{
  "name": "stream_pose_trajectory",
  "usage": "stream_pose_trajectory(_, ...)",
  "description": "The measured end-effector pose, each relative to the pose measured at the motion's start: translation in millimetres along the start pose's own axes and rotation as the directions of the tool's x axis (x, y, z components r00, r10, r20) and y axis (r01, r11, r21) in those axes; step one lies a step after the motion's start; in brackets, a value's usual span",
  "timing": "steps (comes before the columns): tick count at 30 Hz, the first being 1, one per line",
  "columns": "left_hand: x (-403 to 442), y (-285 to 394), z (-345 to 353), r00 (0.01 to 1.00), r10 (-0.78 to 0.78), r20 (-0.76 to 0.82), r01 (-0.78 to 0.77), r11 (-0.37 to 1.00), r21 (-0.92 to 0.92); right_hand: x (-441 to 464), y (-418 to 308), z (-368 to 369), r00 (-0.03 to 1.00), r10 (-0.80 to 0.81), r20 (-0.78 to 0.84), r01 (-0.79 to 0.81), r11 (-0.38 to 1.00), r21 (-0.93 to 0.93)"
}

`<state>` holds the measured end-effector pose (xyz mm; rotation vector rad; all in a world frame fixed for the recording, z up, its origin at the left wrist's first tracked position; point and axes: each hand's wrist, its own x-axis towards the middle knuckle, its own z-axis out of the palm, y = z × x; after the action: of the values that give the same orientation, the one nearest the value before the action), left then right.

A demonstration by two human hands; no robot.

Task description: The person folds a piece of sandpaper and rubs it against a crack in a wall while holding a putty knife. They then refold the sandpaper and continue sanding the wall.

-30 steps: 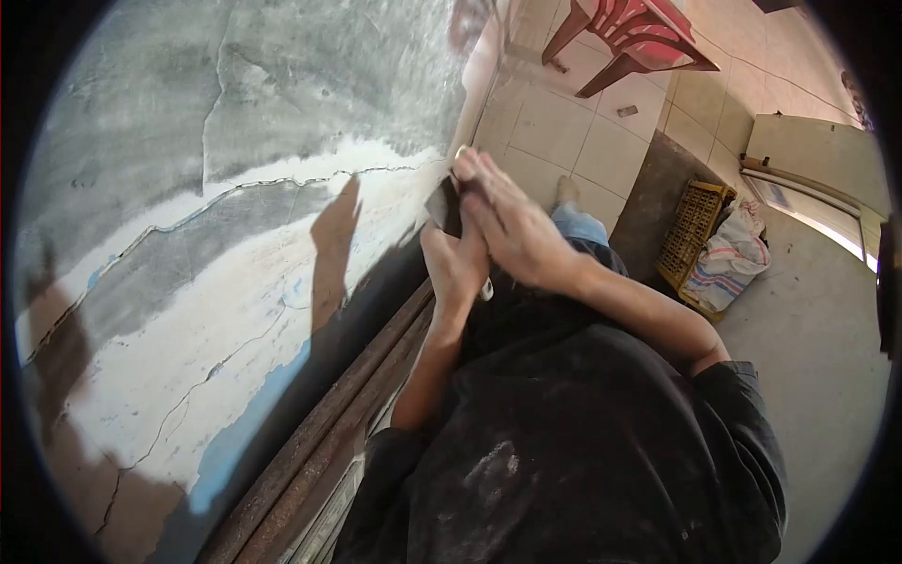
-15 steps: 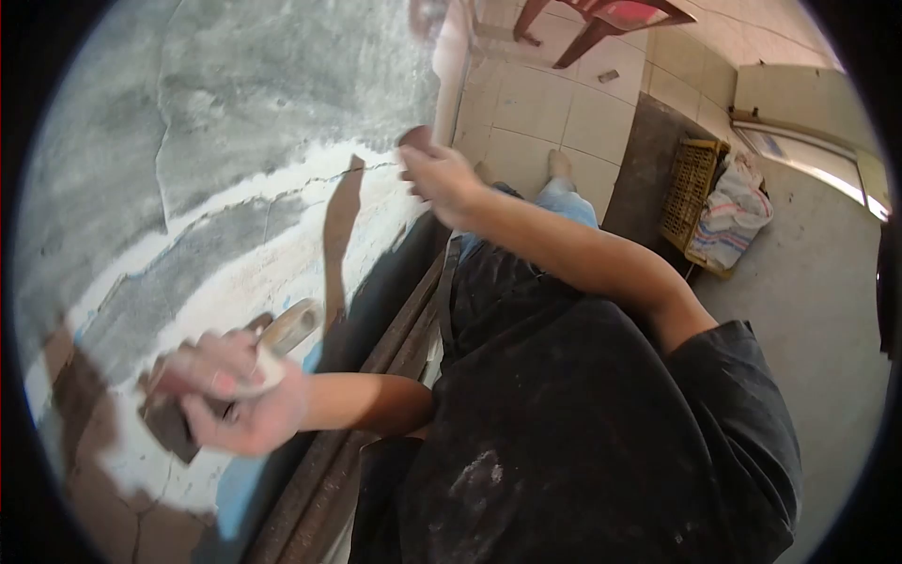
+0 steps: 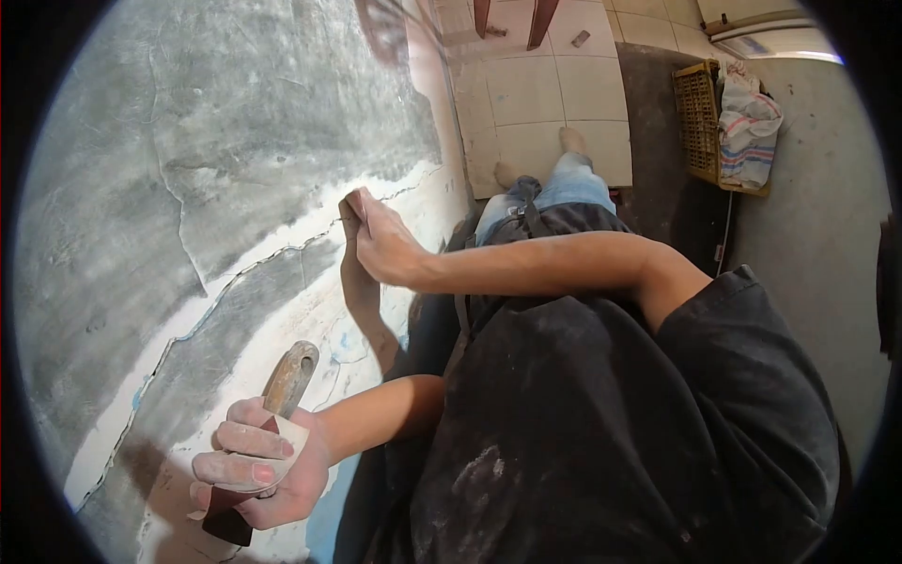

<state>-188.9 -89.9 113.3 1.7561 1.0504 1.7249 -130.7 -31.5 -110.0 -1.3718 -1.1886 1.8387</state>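
Observation:
My left hand (image 3: 268, 465), dusted white, is closed around a putty knife (image 3: 291, 378). Its worn wooden handle points up, and a dark blade edge shows below the fingers. A curled sheet of sandpaper (image 3: 289, 434), pale on the back and reddish brown on the face, is gripped in the same hand. At the wall (image 3: 103, 188), my right hand (image 3: 390, 246) pinches a small reddish-brown piece of sandpaper (image 3: 355, 201) over the white band beside a crack (image 3: 246, 270). The fingertips seem to touch the surface, though their far side is hidden.
A yellow plastic crate (image 3: 695, 122) and a striped white sack (image 3: 747, 127) stand at the right. Chair legs (image 3: 542, 23) and a small block (image 3: 582, 39) are on the tiled floor (image 3: 526, 89). My bare feet (image 3: 572, 143) are near the wall.
My right hand has moved left and down onto the white band, bringing its sandpaper to the wall. My left hand has shifted down and right, still gripping the putty knife. The view has shifted.

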Motion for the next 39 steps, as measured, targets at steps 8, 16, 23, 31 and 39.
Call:
stream_pose_trajectory(8,2,-8,-4,0.997,0.045,0.061,-0.045,0.999,-0.007,0,-22,-20,0.991,0.107,0.079,-0.115,0.988,0.107)
stream_pose_trajectory(16,2,-7,-4,0.996,0.059,0.063,-0.059,0.998,0.004,16,-11,-24,0.963,0.205,0.174,-0.215,0.976,0.043)
stream_pose_trajectory(23,13,-6,-1,0.993,0.055,0.108,-0.058,0.998,0.018,9,1,-17,0.992,0.050,0.117,-0.050,0.999,-0.005)
stream_pose_trajectory(31,16,-4,7,0.993,0.031,0.116,-0.030,0.999,-0.012,14,17,-10,0.994,-0.025,0.106,0.024,1.000,0.013)
stream_pose_trajectory(39,14,-4,5,0.995,0.015,0.099,-0.013,1.000,-0.027,20,7,-27,0.986,0.034,0.165,-0.046,0.997,0.068)
